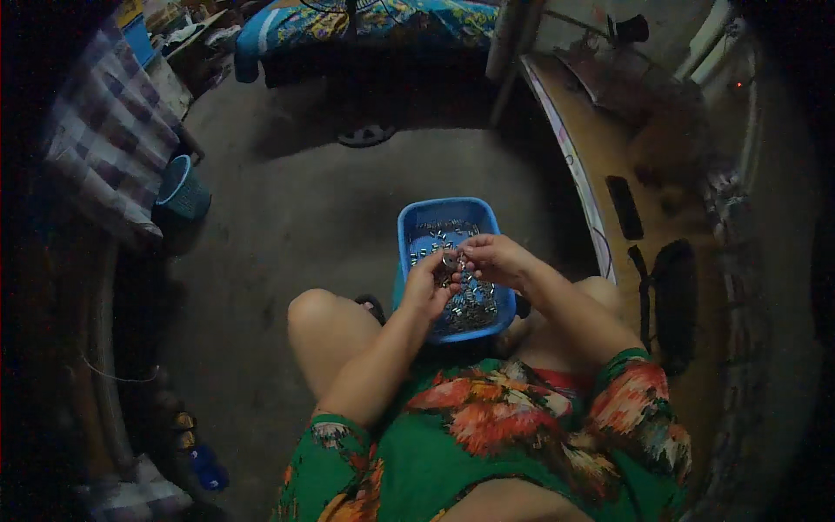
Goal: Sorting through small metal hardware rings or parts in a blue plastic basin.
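Holding a small round metal piece [450, 260], the left hand [428, 284] is curled above a blue tub [448, 204] of little shiny metal parts [472, 311]; the right hand [497, 256] has bent fingers just beside the piece, though whether they grip anything I cannot tell

Free room beyond blue tub [470, 335]

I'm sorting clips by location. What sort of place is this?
Probably a room in a home: there's a flowered blue cover at the far end, a checked cloth at the left and a teal basket near it.
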Demonstrator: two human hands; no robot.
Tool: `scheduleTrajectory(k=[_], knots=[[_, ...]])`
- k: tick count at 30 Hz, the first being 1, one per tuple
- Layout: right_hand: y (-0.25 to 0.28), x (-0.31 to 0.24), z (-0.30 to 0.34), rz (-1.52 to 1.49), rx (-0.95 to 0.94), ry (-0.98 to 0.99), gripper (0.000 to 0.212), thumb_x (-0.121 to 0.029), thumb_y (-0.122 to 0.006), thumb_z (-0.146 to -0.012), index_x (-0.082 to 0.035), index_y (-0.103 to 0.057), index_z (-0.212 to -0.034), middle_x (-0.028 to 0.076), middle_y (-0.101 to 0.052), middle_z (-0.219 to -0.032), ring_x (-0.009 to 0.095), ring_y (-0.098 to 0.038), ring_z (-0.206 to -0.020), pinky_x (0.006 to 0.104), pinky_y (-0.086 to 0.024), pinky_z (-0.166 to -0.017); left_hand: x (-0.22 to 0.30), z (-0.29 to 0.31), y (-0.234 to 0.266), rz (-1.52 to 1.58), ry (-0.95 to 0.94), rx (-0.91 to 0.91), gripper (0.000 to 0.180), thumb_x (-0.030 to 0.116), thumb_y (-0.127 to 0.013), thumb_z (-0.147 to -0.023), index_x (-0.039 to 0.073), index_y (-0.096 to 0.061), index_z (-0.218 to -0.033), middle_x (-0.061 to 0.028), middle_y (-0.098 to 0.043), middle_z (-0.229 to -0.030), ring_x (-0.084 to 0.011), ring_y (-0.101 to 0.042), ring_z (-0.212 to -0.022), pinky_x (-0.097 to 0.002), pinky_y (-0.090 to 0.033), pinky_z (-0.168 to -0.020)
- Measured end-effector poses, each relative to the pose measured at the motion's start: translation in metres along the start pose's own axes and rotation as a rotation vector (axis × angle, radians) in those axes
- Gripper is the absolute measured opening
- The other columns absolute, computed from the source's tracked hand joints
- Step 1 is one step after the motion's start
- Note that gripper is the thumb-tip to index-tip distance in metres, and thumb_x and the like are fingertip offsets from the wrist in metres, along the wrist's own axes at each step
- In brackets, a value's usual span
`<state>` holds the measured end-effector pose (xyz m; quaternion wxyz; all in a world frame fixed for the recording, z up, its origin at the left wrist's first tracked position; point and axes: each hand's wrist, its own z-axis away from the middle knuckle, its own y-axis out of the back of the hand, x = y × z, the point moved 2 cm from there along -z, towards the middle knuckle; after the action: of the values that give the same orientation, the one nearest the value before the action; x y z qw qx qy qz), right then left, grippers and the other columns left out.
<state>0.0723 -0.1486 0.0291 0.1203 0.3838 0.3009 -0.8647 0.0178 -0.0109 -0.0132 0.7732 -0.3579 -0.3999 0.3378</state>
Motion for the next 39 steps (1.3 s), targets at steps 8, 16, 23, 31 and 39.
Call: scheduleTrajectory(k=[8,16,23,31,39], knots=[[0.007,-0.007,-0.004,0.255,0.066,0.06,0.018,-0.015,-0.058,-0.078,-0.004,-0.056,-0.093,0.001,-0.055,-0.073,0.007,-0.049,-0.062,0.019,-0.038,-0.052,-0.003,-0.014,0.004,-0.018,-0.002,0.132,0.025,0.026,-0.046,-0.085,0.002,-0.052,-0.089,-0.0086,-0.055,-0.073,-0.0155,-0.049,-0.058,-0.0239,-0.04,-0.049],[0.03,0.016,-0.014,0.247,0.125,0.138,0.016,-0.021,-0.062,-0.075,-0.009,-0.058,-0.086,-0.003,-0.053,-0.071,0.004,-0.043,-0.058,0.0174,-0.032,-0.048,-0.004,-0.019,-0.001,-0.081,0.025,0.136,0.023,0.027,-0.047,-0.085,0.005,-0.053,-0.088,-0.0044,-0.054,-0.071,-0.0137,-0.051,-0.059,-0.0243,-0.042,-0.049],[0.029,0.012,-0.013,0.307,0.143,0.243,0.015,-0.015,-0.063,-0.074,-0.002,-0.059,-0.081,0.003,-0.059,-0.076,0.01,-0.054,-0.068,0.0235,-0.043,-0.06,-0.008,-0.015,-0.01,-0.085,0.06,0.151,0.021,0.026,-0.048,-0.085,0.006,-0.053,-0.085,-0.0036,-0.054,-0.071,-0.0128,-0.051,-0.06,-0.0218,-0.042,-0.049],[0.029,0.016,-0.018,0.426,0.154,0.387,0.014,-0.016,-0.064,-0.072,-0.002,-0.06,-0.075,0.004,-0.06,-0.072,0.01,-0.056,-0.068,0.0254,-0.044,-0.062,-0.007,-0.014,-0.011,-0.11,0.039,0.17,0.021,0.027,-0.047,-0.086,0.007,-0.052,-0.085,-0.003,-0.052,-0.069,-0.0118,-0.049,-0.059,-0.0205,-0.04,-0.047],[0.03,0.015,-0.018,0.506,0.202,0.361,0.017,-0.018,-0.065,-0.072,-0.003,-0.06,-0.073,0.003,-0.061,-0.071,0.009,-0.055,-0.066,0.0251,-0.044,-0.06,-0.006,-0.013,-0.011,-0.127,0.018,0.191,0.021,0.027,-0.048,-0.085,0.006,-0.052,-0.085,-0.0029,-0.052,-0.069,-0.0116,-0.05,-0.058,-0.0208,-0.04,-0.046]])
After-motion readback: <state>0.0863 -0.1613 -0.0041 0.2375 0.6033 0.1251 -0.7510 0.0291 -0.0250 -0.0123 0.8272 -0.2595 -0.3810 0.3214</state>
